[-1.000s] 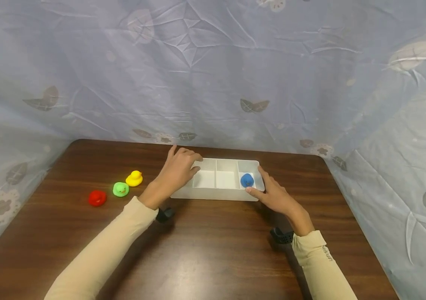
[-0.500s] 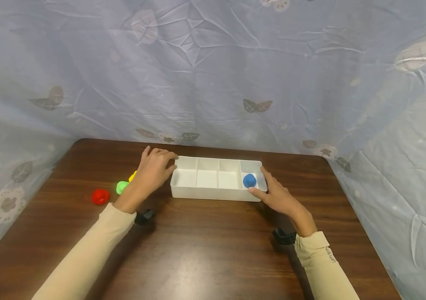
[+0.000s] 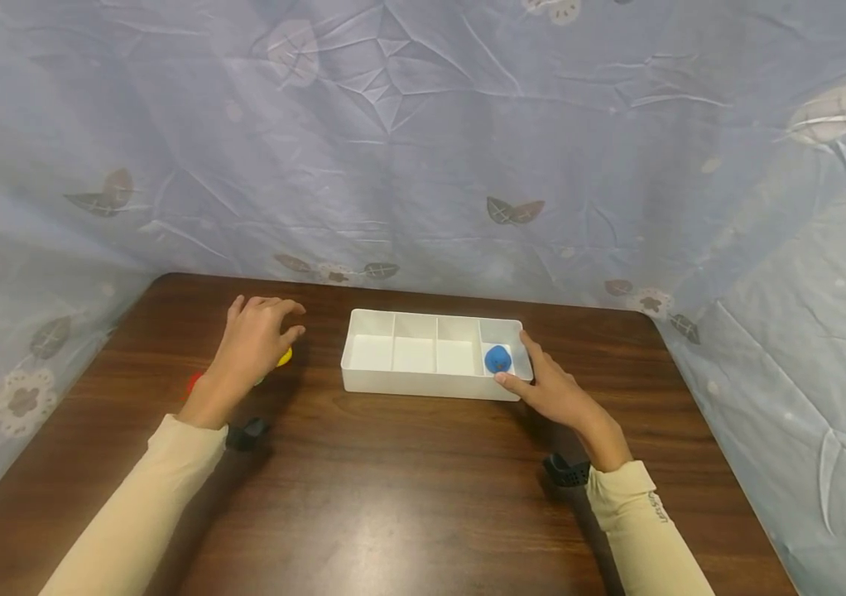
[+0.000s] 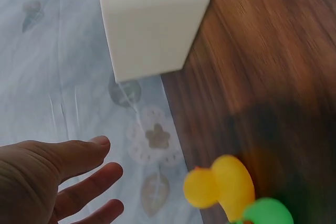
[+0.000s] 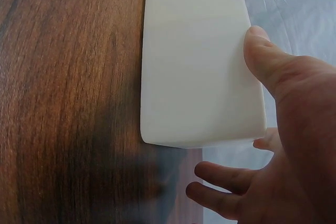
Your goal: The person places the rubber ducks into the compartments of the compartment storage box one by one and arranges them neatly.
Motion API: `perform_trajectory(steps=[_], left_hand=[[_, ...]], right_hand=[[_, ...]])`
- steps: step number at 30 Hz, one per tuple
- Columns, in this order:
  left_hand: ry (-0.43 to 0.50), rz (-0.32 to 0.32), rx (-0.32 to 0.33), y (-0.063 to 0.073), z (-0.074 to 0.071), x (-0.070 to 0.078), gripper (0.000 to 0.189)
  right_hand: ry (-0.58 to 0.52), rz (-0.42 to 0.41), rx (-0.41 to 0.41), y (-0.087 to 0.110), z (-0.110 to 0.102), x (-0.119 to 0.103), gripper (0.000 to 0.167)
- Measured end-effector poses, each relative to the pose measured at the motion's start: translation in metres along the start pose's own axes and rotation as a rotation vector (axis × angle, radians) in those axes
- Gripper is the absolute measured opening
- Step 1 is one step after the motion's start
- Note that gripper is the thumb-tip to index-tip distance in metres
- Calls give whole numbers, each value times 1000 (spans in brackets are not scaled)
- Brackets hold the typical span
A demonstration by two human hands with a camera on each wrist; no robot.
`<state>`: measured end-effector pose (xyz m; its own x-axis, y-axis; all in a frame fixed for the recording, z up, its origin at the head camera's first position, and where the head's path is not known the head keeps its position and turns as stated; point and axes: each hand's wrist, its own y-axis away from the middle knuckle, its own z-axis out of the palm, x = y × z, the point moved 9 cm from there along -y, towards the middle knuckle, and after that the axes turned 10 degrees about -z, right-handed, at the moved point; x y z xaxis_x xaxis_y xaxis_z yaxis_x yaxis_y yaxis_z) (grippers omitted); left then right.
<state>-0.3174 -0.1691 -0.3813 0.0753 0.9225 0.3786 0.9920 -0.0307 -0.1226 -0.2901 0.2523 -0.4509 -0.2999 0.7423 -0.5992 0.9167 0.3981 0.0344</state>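
Observation:
In the head view, a white compartment tray [image 3: 393, 382] lies near the table's far side, with a blue rubber duck [image 3: 497, 358] in its rightmost compartment. My right hand [image 3: 553, 389] holds the tray's right end, thumb at the near rim and forefinger along the end wall; the right wrist view shows its other fingers spread below. Off to the left, my left hand [image 3: 252, 343] hovers with fingers loosely bent and nothing in them. Beneath it, partly covered, are a yellow rubber duck [image 4: 231, 184], a green duck [image 4: 269, 212] and a red one [image 3: 194, 382].
The dark wooden table [image 3: 393, 480] carries all of this. A patterned pale cloth [image 3: 423, 149] hangs close behind the table and along both sides. Each wrist wears a black band-mounted device [image 3: 566, 472].
My left hand has moved left, away from the tray's left end, and now hangs over the ducks. My right hand stays on the tray's right end.

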Motion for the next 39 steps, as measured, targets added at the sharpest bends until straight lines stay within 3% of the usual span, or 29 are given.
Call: perform_trajectory(steps=[9,17,27,39], left_hand=[[0,-40,30,12,-10,-33,33],[-8,-62,56,28,-9,-56,31],[2,-75,31,43,0,-72,31],[-40,-87,9,45,9,-80,37]], right_hand=[[-19,14,-4,1,1,0,100],[-21,10,-5,2,-1,-1,100],[-33,6,-18,0,3,-1,100],[-28,14,-4,1,1,0,101]])
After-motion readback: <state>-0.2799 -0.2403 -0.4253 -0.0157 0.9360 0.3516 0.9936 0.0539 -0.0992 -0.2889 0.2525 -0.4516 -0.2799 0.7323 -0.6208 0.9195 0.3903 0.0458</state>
